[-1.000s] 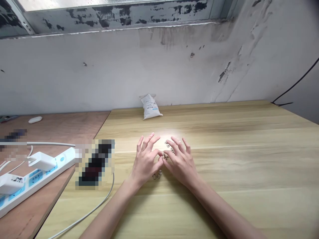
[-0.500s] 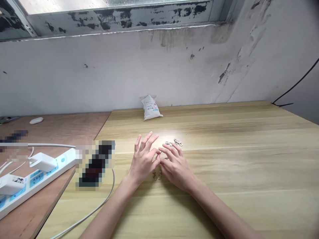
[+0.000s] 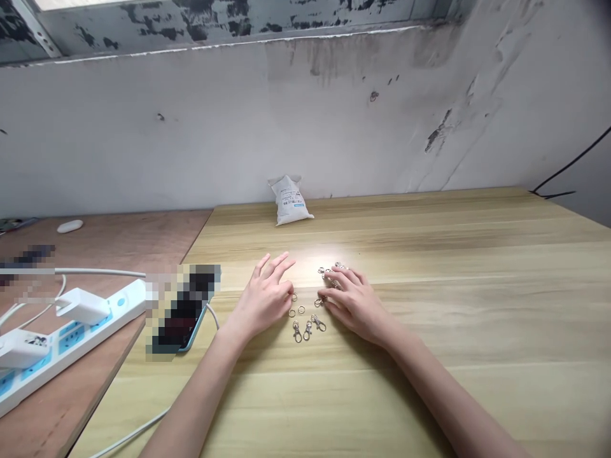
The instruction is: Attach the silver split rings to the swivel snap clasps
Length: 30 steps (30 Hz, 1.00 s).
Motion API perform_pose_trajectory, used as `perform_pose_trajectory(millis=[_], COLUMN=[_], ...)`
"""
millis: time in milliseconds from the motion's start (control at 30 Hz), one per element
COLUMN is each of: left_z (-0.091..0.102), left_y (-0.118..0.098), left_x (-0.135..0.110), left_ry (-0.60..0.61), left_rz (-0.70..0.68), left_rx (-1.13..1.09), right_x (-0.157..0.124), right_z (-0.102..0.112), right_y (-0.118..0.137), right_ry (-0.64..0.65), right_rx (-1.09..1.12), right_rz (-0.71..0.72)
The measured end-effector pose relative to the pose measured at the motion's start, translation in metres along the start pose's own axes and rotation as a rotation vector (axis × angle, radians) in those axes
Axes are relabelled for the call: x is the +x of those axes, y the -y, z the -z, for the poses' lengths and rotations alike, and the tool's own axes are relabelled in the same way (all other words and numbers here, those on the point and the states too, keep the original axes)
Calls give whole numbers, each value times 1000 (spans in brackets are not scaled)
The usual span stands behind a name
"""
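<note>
My left hand [image 3: 266,298] has thumb and index finger pinched together on a small metal ring [image 3: 294,297], the other fingers raised. Two more rings lie beside it, one of them a loose ring [image 3: 301,310]. Closer to me, several lobster clasps lie on the wood, among them a silvery clasp [image 3: 308,330]. My right hand [image 3: 352,298] bends over a small pile of clasps and rings [image 3: 321,271], fingers apart and partly hiding it. By its fingertips is another ring [image 3: 318,303]; I see no firm grip on it.
A white printed packet [image 3: 291,202] stands at the back of the wooden table [image 3: 453,286], against the wall. To the left are a phone [image 3: 188,312] with a cable and a white power strip [image 3: 76,343] with plugged-in chargers. A white oval item [image 3: 70,226] lies farther back.
My hands were touching over the clasps and have moved apart, left hand leftward, right hand toward the pile. Rings and a third clasp now show between them. The view shifted slightly.
</note>
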<state>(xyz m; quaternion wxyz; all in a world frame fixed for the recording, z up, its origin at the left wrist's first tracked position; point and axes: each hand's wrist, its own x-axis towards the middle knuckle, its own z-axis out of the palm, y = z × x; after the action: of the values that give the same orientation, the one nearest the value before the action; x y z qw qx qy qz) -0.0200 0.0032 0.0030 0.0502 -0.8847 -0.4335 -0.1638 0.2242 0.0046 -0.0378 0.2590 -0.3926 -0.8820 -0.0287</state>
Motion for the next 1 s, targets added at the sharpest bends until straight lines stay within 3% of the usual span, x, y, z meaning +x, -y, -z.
perform_pose_trajectory(millis=[167,333,567,867,1000], left_z=[-2,-10,-25,-28,-23], left_y=[-10,-23,-30,-28,-29], left_x=[3,4,5,4,4], left_ry=[6,8,11,37,-34], left_rz=[14,-5,29,131,119], left_rx=[-70,-106,-122,-293,-311], right_x=[6,12,7,4,4], right_z=[-7,-5,-9,6,8], right_y=[3,12,14,4,7], right_ry=[-63,-47,-62,-88,-93], right_rx=[-52,-93,21,73,163], right_rz=[53,70,63,-77,-106])
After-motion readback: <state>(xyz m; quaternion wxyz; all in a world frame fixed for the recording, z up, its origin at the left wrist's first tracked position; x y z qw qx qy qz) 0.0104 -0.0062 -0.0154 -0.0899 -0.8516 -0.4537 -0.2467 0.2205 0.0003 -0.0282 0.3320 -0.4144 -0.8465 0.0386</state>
